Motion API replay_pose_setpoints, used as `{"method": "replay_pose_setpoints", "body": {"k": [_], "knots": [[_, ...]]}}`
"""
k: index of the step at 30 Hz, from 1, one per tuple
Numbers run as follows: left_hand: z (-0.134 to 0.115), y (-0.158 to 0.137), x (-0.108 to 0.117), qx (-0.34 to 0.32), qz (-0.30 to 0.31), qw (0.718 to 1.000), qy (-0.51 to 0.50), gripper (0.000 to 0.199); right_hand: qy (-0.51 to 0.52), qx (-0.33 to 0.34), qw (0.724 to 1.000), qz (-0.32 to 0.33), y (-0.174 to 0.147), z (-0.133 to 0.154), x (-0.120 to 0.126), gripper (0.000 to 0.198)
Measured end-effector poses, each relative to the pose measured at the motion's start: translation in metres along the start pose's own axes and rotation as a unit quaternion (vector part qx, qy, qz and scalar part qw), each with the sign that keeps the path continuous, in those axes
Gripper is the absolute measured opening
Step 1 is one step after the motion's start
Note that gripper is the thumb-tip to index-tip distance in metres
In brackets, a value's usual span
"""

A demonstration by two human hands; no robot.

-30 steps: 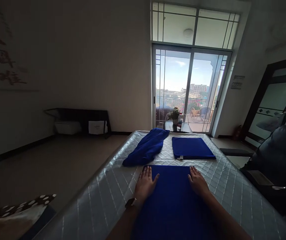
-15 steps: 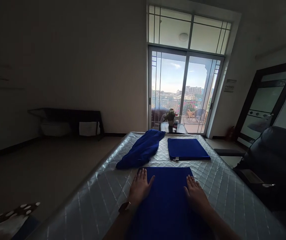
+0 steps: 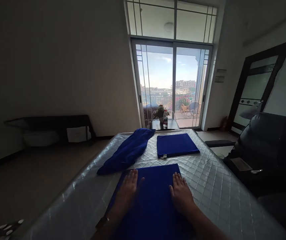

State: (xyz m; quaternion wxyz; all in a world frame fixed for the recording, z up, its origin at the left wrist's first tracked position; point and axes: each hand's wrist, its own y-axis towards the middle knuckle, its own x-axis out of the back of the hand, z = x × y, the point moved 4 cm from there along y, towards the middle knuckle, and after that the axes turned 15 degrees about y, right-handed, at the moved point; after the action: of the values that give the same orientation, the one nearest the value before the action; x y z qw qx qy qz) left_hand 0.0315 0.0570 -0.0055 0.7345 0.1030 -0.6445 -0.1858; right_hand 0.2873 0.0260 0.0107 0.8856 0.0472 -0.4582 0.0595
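A flat, smooth piece of blue cloth (image 3: pixel 155 196) lies in front of me, its near end running out of view. My left hand (image 3: pixel 129 188) rests flat on its left part, slightly blurred, fingers stretched forward and thumb apart. On the right edge lies my right hand (image 3: pixel 180 191), palm down with fingers extended. Beyond them are a neatly folded blue cloth (image 3: pixel 176 145) with a small white label at its near edge, and a loose, rumpled blue cloth (image 3: pixel 129 150) to the left. Whether these are garments I cannot tell.
Everything blue lies on a silvery quilted surface (image 3: pixel 215 186). A small table (image 3: pixel 155 125) with a potted plant (image 3: pixel 160 112) and a bottle (image 3: pixel 165 119) stands past its far edge. To the right is a black leather chair (image 3: pixel 265 143); a low dark bench (image 3: pixel 83 123) stands left.
The view has turned slightly right, so the scene sits further left. My left hand has shifted inward from the cloth's left edge, where blue now shows outside it. My right hand stays at the right edge.
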Motion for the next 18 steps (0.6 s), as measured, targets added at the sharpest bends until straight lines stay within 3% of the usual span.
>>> {"method": "replay_pose_setpoints", "body": {"k": [5, 8, 11, 18], "knots": [[-0.120, -0.029, 0.028, -0.188, 0.030, 0.979, -0.077, 0.068, 0.031, 0.032, 0.999, -0.013, 0.001, -0.006, -0.002, 0.064], [-0.144, -0.038, 0.034, -0.198, 0.087, 0.972, -0.088, 0.070, 0.049, 0.048, 0.997, -0.019, 0.001, -0.009, -0.002, 0.063], [-0.120, -0.033, 0.033, -0.147, 0.142, 0.977, -0.068, 0.071, 0.070, 0.055, 0.995, -0.036, -0.001, -0.010, -0.002, 0.062], [0.001, -0.034, 0.016, 0.019, 0.187, 0.982, -0.018, 0.078, 0.069, 0.036, 0.997, -0.014, -0.004, -0.006, 0.002, 0.064]]}}
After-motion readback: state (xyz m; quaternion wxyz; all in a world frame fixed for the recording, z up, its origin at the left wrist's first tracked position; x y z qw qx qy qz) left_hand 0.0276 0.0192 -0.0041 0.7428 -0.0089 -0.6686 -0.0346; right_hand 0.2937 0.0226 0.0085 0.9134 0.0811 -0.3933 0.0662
